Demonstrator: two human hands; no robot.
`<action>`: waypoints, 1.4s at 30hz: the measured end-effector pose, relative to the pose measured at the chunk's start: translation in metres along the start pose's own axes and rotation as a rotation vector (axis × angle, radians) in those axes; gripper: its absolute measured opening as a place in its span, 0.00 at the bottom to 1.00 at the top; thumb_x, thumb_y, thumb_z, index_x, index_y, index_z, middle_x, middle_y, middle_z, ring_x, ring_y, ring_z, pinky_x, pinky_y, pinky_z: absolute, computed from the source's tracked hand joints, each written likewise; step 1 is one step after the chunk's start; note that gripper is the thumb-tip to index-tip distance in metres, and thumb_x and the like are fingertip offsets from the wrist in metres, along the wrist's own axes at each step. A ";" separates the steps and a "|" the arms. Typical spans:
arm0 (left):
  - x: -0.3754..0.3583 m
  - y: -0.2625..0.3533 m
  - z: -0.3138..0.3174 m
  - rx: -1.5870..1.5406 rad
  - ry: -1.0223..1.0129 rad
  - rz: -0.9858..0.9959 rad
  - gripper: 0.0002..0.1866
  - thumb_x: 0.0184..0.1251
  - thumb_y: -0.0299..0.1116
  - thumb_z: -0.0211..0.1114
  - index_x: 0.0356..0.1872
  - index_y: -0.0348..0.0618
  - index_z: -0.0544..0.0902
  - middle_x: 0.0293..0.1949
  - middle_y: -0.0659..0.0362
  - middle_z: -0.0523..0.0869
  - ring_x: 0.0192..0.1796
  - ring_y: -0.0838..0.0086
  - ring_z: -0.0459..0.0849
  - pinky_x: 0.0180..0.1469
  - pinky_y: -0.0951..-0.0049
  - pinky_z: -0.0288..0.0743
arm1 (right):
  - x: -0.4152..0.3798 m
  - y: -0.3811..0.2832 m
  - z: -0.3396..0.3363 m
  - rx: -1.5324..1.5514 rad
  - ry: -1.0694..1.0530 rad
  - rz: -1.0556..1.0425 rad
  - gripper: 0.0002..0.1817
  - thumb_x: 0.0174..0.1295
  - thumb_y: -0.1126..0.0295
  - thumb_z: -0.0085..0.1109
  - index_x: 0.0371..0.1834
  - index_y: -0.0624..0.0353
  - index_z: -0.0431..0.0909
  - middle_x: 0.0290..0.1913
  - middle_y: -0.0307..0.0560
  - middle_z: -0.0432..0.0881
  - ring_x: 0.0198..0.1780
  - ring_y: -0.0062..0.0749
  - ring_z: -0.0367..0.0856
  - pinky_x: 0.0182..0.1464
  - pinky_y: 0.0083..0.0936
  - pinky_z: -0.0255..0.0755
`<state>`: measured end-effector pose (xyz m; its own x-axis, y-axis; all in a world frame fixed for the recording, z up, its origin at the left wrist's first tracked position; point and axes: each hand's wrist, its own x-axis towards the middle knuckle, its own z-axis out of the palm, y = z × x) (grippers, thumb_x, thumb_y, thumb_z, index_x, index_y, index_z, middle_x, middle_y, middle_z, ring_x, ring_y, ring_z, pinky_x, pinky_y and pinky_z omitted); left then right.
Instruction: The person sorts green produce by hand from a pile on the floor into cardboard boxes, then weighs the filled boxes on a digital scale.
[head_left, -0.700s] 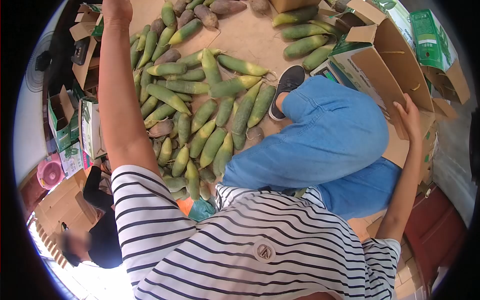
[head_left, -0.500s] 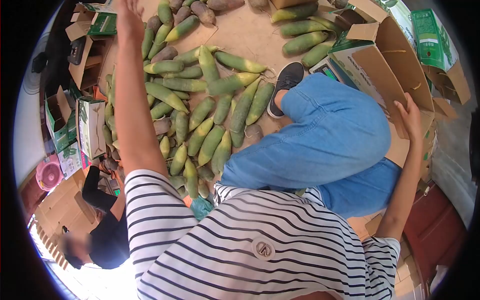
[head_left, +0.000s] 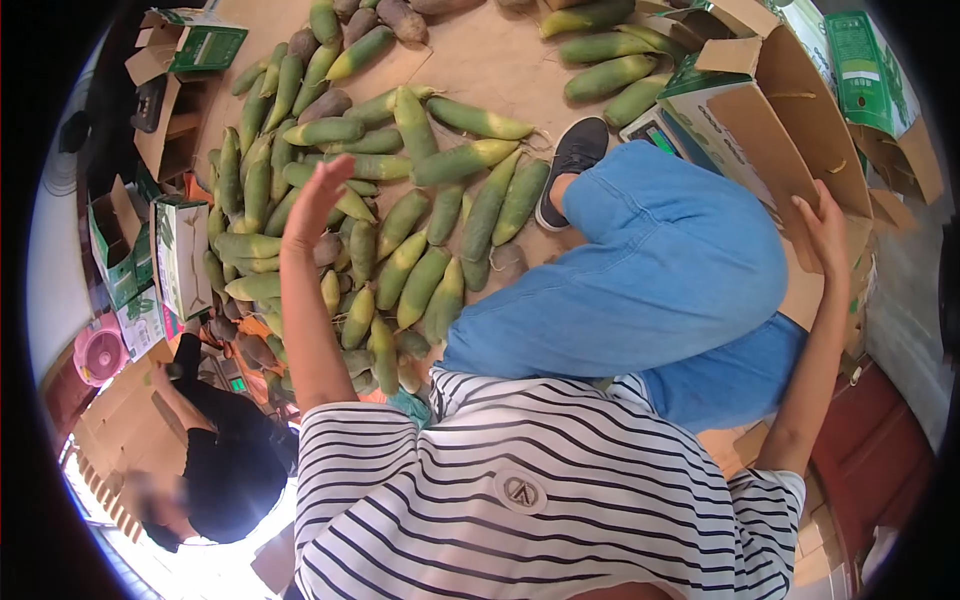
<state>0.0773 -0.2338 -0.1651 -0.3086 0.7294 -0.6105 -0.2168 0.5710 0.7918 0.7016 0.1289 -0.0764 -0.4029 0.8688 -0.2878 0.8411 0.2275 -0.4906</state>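
The left hand [head_left: 322, 205] hung over a heap of green radishes [head_left: 400, 262], its fingers stretched out and holding nothing. It was turned nearly edge-on, so most of the palm was hidden, and the hand and forearm covered part of the heap behind them. The radishes lay in many directions on brown cardboard [head_left: 480, 55], several overlapping, so the lower ones showed only as ends and slivers. At the top edge of the view, darker roots [head_left: 403, 20] were partly cut off.

The right hand [head_left: 824, 225] was at the edge of an upright open carton [head_left: 715, 120], well apart from the left. Its fingers seemed to rest against a flap, but whether they were clenched on it or only touching could not be told. The carton's inner bottom was out of sight. A smaller group of radishes lay near the carton, the upper ones cropped by the frame.

Between a black shoe [head_left: 578, 155] and the carton, a device with a green-lit display [head_left: 660, 143] showed only in part; its reading was too small to make out. The blue trousers [head_left: 660, 260] hid the floor below it. At lower left, a co-worker in black [head_left: 235, 475] bent beside more cardboard, the hands too small to make out clearly.
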 end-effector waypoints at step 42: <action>0.060 -0.038 0.147 1.443 0.492 0.311 0.34 0.52 0.36 0.67 0.62 0.40 0.66 0.62 0.45 0.67 0.65 0.56 0.65 0.63 0.58 0.61 | -0.004 -0.020 -0.005 -0.119 0.004 -0.003 0.19 0.60 0.66 0.57 0.52 0.62 0.70 0.44 0.56 0.80 0.47 0.46 0.79 0.49 0.33 0.69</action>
<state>0.2033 -0.1569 -0.2346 -0.4960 0.8574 -0.1370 0.8643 0.5027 0.0171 0.6883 0.1232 -0.0613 -0.4043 0.8697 -0.2832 0.8768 0.2804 -0.3905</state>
